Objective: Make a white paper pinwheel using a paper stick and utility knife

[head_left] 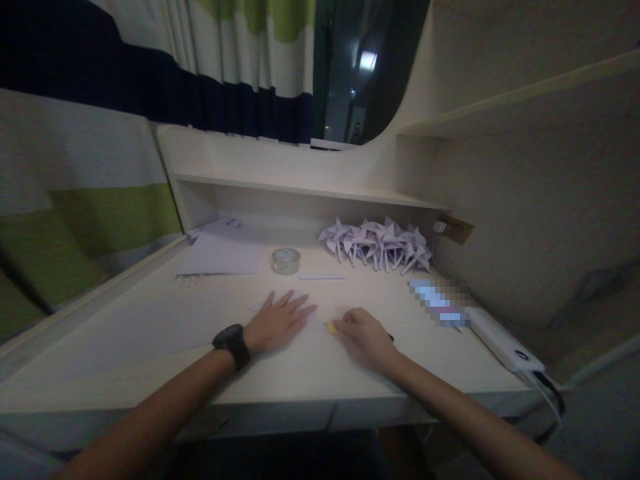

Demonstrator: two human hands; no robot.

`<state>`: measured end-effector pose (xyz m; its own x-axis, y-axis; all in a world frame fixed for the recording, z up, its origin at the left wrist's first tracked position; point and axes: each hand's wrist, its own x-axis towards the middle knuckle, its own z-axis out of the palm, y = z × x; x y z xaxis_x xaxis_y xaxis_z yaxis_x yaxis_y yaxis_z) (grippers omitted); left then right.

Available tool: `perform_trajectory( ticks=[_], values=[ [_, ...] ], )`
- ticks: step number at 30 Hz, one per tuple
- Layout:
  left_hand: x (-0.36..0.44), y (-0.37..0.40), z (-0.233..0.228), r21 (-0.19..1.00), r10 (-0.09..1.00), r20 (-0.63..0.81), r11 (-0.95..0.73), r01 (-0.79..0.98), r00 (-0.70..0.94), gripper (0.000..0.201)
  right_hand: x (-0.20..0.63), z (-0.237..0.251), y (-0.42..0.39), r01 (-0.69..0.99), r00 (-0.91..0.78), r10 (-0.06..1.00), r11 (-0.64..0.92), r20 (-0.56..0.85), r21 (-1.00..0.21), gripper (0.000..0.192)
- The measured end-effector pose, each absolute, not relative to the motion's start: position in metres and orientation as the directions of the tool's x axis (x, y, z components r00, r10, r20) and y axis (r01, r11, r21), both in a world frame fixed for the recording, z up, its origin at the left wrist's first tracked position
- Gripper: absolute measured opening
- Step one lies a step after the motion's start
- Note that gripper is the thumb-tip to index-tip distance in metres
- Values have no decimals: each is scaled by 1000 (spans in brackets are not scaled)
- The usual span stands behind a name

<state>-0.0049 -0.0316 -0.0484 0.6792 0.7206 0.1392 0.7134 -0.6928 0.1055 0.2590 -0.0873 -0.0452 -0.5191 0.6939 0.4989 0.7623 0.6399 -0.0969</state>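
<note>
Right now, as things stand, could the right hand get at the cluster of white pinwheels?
Probably yes: only desktop shows between the right hand and the white pinwheels. It would likely need to release the small yellow object first.

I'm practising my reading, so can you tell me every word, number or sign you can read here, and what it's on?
None can be read.
Roll of tape: too blurred to read.
Watch: its face is too dark to read.
Lit screen: hidden by big squares.
White box: its dark oval is too small to read.
</note>
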Motion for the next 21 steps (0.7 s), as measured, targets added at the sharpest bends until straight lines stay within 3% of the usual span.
perform_trajectory(
  ticks=[13, 21],
  values=[
    [-6, -32, -41, 120, 721, 68, -693, 711, 690, 50, 261, -44, -83, 751, -533, 690, 653, 490, -102, 15],
    [-7, -33, -41, 99, 705, 105, -709, 698, 701, 48, 265, -40, -86, 739, -545, 686, 665, 483, -110, 15]
  ],
)
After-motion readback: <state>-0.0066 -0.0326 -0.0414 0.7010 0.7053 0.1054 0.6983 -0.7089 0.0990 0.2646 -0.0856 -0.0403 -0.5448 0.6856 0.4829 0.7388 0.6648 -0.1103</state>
